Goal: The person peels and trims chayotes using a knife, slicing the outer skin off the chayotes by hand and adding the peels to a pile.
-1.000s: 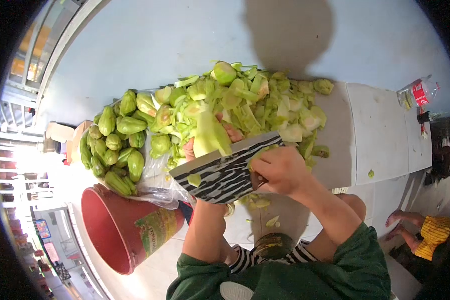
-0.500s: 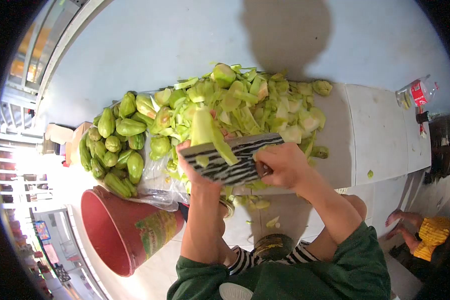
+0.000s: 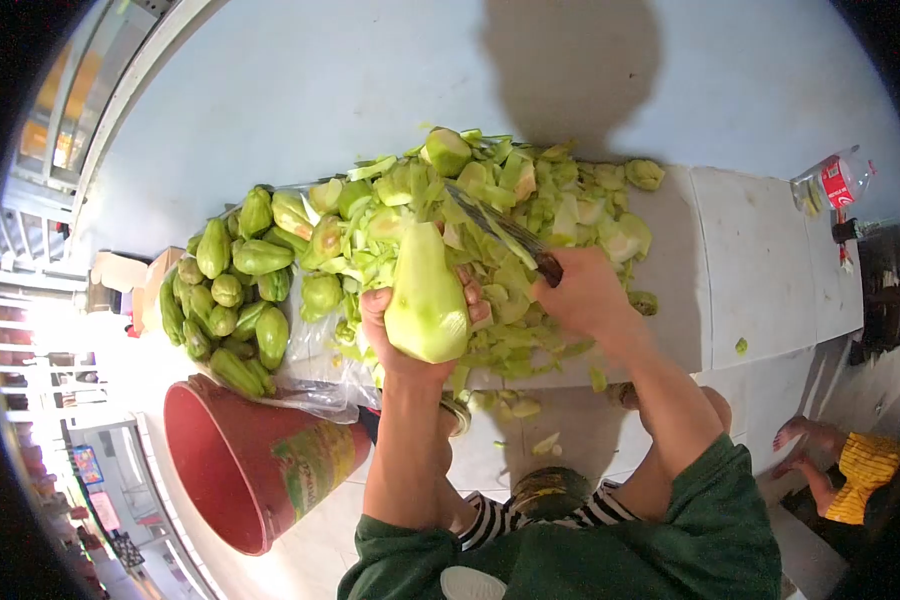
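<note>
Left hand [image 3: 388,352]: fingers curled around a peeled chayote [image 3: 427,305] above the ledge's [image 3: 760,270] near edge, presumably cupping it for steadiness. Right hand [image 3: 585,290]: fingers clenched on the knife [image 3: 494,223], blade angled over peelings [image 3: 505,300], probably to clear the left.

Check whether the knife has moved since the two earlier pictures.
Yes. The knife has moved up the picture and to the right, farther from the red bucket, and its blade now shows against the peelings.
</note>
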Demonstrator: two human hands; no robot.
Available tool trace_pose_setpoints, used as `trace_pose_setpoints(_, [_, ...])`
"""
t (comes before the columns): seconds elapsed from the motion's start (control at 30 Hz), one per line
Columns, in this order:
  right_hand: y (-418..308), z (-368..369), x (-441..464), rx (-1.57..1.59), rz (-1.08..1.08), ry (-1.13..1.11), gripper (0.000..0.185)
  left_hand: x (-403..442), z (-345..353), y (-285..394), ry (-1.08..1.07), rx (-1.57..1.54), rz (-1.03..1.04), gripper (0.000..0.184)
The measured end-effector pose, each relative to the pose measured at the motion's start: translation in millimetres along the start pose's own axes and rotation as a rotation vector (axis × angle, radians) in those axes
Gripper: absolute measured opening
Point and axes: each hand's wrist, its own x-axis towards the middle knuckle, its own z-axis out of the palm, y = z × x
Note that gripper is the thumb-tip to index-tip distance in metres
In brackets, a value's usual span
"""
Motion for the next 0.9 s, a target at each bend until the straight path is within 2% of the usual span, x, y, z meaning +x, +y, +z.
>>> trace_pose_setpoints(0.07, [-0.3,-3.1,-1.8,0.011,0.022,0.015,0.022,-4.6,1.7,-0.3,0.219,0.073,0.117,0.066])
trace_pose_setpoints(0.1, [-4.1,-5.7,-4.3,0.051,0.021,0.042,0.021,-2.3,3.2,-0.2,0.223,0.069,0.126,0.066])
trace_pose_setpoints(0.17, [-3.9,-5.7,-5.2,0.097,0.018,0.068,0.021,7.1,7.2,1.5,0.513,-0.037,0.21,0.064])
trace_pose_setpoints(0.2, [0.8,-4.0,-3.6,0.032,0.014,0.076,0.021,5.7,4.8,2.5,0.512,-0.034,0.216,0.064])
trace_pose_setpoints(0.27, [6.0,0.1,-2.0,-0.029,0.01,0.094,0.022,4.0,-7.1,3.0,0.353,-0.112,0.18,0.061])
trace_pose_setpoints(0.33, [8.0,7.3,-11.6,-0.128,-0.417,0.192,0.022,3.2,-9.8,2.6,0.368,-0.128,0.198,0.058])
trace_pose_setpoints(0.37, [7.2,8.3,-17.0,-0.129,-0.414,0.186,0.022,3.0,-9.8,1.2,0.401,-0.012,0.223,0.055])
trace_pose_setpoints(0.4, [1.8,7.1,-21.4,-0.2,-0.541,0.177,0.024,4.0,-9.7,0.0,0.431,0.106,0.246,0.052])
trace_pose_setpoints(0.43, [-2.5,7.4,-24.6,-0.27,-0.667,0.17,0.027,4.9,-11.0,0.0,0.36,0.007,0.168,0.052])
trace_pose_setpoints(0.47, [-3.4,10.5,-26.2,-0.271,-0.664,0.172,0.027,5.7,-12.1,-0.1,0.287,-0.092,0.089,0.052])
trace_pose_setpoints(0.57, [-6.9,15.9,-30.1,-0.356,-0.769,0.215,0.01,5.0,0.7,-9.1,0.277,-0.107,0.065,0.053])
trace_pose_setpoints(0.63, [-6.8,17.9,-32.6,-0.385,-0.769,0.21,0.01,6.5,1.3,-10.9,0.335,-0.189,0.035,0.054])
trace_pose_setpoints(0.9, [-6.1,14.4,-34.2,-0.391,-0.762,0.219,0.009,9.3,-5.2,-18.1,0.301,-0.12,0.026,0.055])
